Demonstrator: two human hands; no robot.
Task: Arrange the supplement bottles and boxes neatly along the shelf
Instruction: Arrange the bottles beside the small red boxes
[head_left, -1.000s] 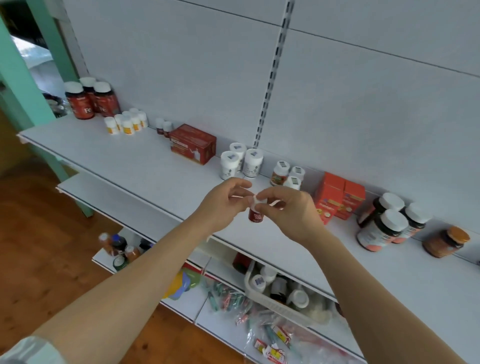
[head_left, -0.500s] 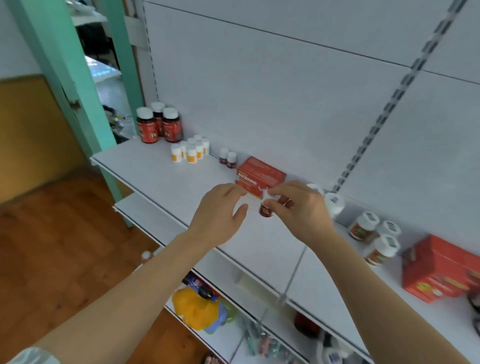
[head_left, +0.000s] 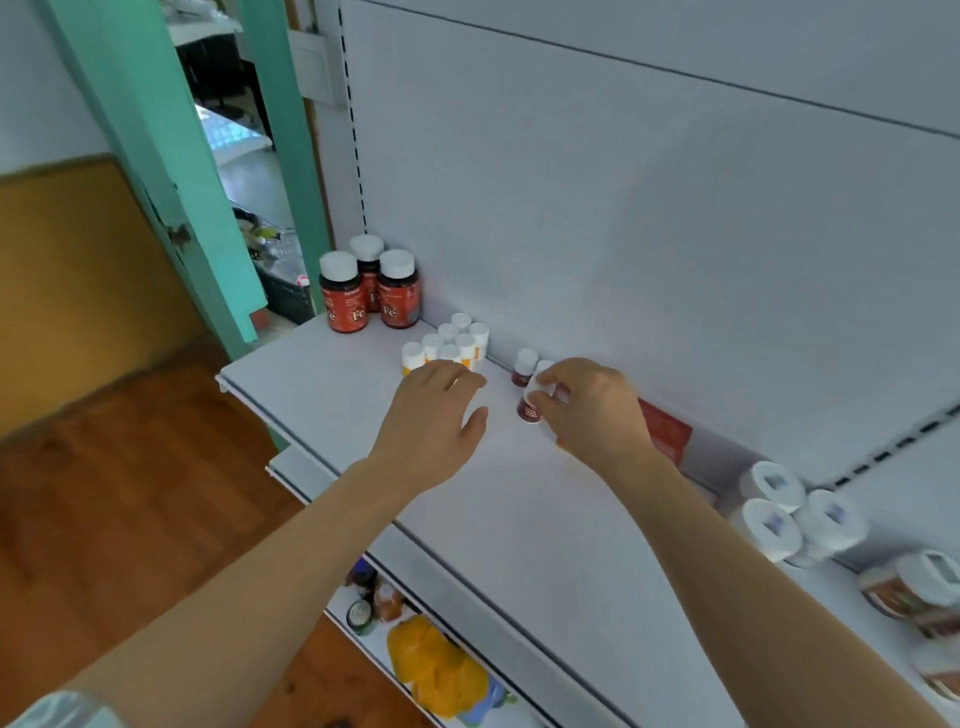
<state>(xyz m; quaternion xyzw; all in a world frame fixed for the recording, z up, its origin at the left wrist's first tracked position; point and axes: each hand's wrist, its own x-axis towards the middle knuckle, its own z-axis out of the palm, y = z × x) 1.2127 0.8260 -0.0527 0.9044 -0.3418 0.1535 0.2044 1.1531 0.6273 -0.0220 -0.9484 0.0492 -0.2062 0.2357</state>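
My right hand (head_left: 592, 410) pinches a small dark red bottle with a white cap (head_left: 531, 405) just above the white shelf (head_left: 332, 374), close to two like small red bottles (head_left: 523, 366) by the back wall. My left hand (head_left: 434, 415) hovers with relaxed fingers and holds nothing, in front of a cluster of several small white bottles with orange labels (head_left: 452, 345). Three large red bottles with white caps (head_left: 369, 291) stand at the shelf's left end. A red box (head_left: 667, 431) lies partly hidden behind my right hand.
White-capped white bottles (head_left: 789, 512) and brown-labelled bottles (head_left: 919, 592) stand to the right along the back wall. Lower shelves hold a yellow packet (head_left: 436, 670) and small jars (head_left: 374, 603). A green post (head_left: 156, 156) stands left of the shelf over a wooden floor.
The view has swung left along the shelf. My right hand carried the small red bottle left, next to the two like bottles. My left hand has let go of it and opened.
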